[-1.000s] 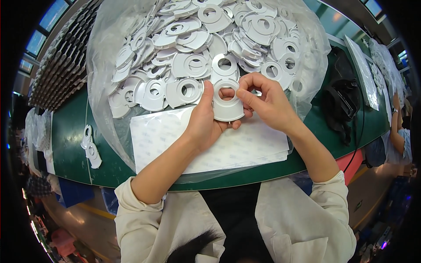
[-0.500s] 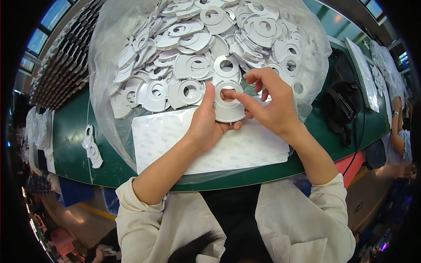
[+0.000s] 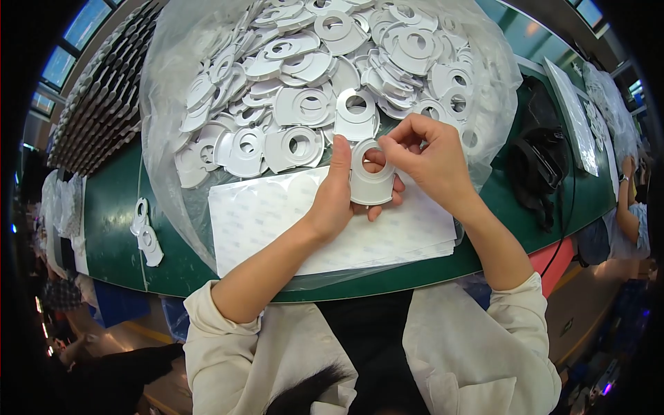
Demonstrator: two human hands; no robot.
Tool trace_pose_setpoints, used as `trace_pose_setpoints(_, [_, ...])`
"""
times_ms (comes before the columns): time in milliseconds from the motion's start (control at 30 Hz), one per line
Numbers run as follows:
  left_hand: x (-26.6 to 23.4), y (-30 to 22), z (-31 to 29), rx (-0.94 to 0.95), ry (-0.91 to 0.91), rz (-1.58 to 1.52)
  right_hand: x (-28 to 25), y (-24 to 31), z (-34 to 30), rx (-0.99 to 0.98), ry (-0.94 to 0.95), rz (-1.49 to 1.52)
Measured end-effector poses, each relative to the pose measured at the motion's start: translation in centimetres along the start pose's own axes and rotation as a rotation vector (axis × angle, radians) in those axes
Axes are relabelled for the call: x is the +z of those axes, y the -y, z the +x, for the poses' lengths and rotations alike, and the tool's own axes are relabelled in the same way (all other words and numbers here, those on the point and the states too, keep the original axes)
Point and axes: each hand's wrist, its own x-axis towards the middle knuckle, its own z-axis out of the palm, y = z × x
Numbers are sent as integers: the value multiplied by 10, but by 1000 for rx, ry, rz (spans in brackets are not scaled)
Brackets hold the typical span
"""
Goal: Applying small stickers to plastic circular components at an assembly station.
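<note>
My left hand [image 3: 333, 200] is closed around a white plastic part [image 3: 372, 189], thumb along its left side and fingers behind. The part has a round ring at its top and a wider curved lower end. Through the ring's hole some of my fingers show. At the ring's upper right rim, my right hand [image 3: 432, 155] has thumb and forefinger pinched together; whether anything thin is between them cannot be made out. Beneath both hands lies a stack of white sheets [image 3: 270, 235] with faint printing and round outlines.
Beyond the sheets, a large heap of similar white parts [image 3: 304, 104] fills a clear plastic bag [image 3: 162, 104] on the green table [image 3: 180, 270]. Two loose parts [image 3: 146, 238] lie left. A dark rack [image 3: 111, 97] stands far left; a black strapped object [image 3: 536, 155] sits right.
The held part has moved slightly right and down with my left hand. My right fingers have come from partly spread to a pinch at the ring's rim.
</note>
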Motion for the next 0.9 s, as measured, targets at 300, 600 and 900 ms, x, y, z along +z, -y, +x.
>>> trace_pose_setpoints(300, [0, -5, -1, 0, 71, 85, 0, 18, -9, -178, -43, -496])
trace_pose_setpoints(600, [-3, -10, -3, -69, 59, -27, -22, 3, -1, -115, 170, -157])
trace_pose_setpoints(900, [-53, -100, -99, 596, -970, 1668, -44, 9, -13, -285, 495, -458])
